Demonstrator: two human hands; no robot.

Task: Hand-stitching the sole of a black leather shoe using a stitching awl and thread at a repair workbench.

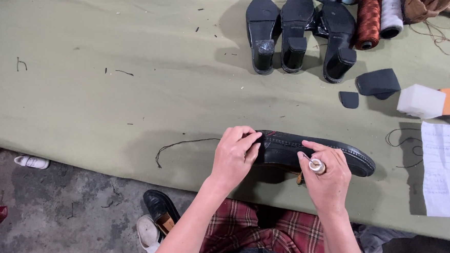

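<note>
A black leather shoe (293,147) with stitched edging lies on its side near the front edge of the olive-green table (130,85). My left hand (235,159) grips its heel end. My right hand (327,175) rests against the shoe's middle and holds a small wooden-handled tool (315,164), its tip at the leather. A loose black thread (182,145) trails left from the shoe across the table.
Three black heeled soles (297,33) lie upside down at the back, beside rust and white thread spools (378,16). Black leather scraps (376,82), a white-and-orange foam block (429,101) and a white paper (448,168) sit right. Shoes (158,217) lie on the floor.
</note>
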